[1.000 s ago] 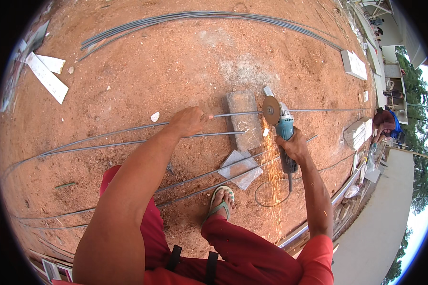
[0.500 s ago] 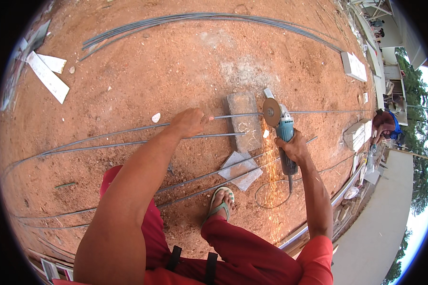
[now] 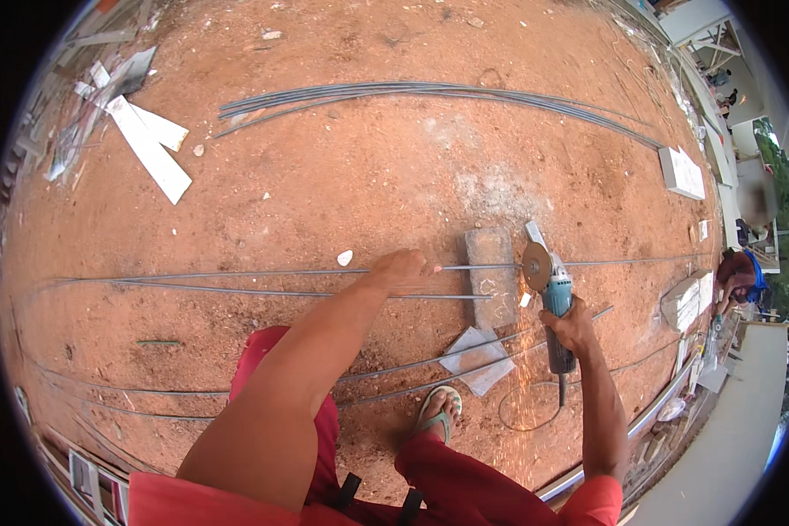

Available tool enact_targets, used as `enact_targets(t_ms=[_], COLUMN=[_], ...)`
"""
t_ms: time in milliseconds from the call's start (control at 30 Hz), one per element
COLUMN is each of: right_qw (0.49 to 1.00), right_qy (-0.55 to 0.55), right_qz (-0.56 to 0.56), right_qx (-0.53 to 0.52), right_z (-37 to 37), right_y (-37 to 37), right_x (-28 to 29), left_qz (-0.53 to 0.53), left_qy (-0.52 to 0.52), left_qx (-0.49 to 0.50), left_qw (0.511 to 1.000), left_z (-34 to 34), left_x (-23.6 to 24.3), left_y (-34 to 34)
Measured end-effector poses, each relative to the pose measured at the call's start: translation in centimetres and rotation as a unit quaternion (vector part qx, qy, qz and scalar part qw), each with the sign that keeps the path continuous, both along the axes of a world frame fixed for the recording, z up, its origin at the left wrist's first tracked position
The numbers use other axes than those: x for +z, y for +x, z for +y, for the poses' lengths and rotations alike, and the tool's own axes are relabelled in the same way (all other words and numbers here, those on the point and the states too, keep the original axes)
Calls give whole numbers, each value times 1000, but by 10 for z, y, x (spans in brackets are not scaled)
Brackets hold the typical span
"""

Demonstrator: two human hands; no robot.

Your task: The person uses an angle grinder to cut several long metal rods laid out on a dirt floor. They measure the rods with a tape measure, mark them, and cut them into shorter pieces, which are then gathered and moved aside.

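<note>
My left hand (image 3: 403, 272) is closed around a long thin steel rebar (image 3: 458, 267), which lies across a grey concrete block (image 3: 491, 307). In my right hand (image 3: 573, 324) is a teal and black angle grinder (image 3: 557, 294), gripped by its body. Its brown disc (image 3: 536, 266) touches the rebar just right of the block, and orange sparks (image 3: 523, 386) stream down toward me. A second rebar (image 3: 324, 294) runs below the first, its end resting on the block. My left fingers are partly turned from view.
Two more rebars (image 3: 412, 359) cross the dirt near my sandalled foot (image 3: 438, 410), beside a pale broken tile (image 3: 478, 359). A rebar bundle (image 3: 412, 87) lies farther off. White boards (image 3: 149, 149) are at far left. At right, a person (image 3: 741, 273) crouches by white blocks (image 3: 688, 301).
The whole view has shifted, so the scene sits lower and farther right. Both hands keep their holds, and the grinder's disc stays at the rebar. The sparks look fainter.
</note>
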State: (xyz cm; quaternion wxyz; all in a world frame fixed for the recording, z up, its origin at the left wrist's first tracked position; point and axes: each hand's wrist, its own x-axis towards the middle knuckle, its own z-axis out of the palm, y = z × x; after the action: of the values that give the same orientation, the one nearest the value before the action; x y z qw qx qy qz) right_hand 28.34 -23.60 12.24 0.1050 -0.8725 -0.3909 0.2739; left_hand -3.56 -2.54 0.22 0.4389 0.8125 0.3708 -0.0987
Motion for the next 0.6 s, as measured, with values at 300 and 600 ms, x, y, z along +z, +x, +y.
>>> enact_targets(t_ms=[300,600], right_qw=[987,930], right_qy=[104,257], right_qz=[104,155], right_qx=[-64,-211], right_z=[-61,-129], right_y=[-9,-15], right_x=[-26,-71], left_qz=[-40,-72], left_qy=[-20,27], left_qx=[10,-12], left_qw=[999,997], left_z=[-7,-3], left_x=[-15,-31], left_y=[-3,-4])
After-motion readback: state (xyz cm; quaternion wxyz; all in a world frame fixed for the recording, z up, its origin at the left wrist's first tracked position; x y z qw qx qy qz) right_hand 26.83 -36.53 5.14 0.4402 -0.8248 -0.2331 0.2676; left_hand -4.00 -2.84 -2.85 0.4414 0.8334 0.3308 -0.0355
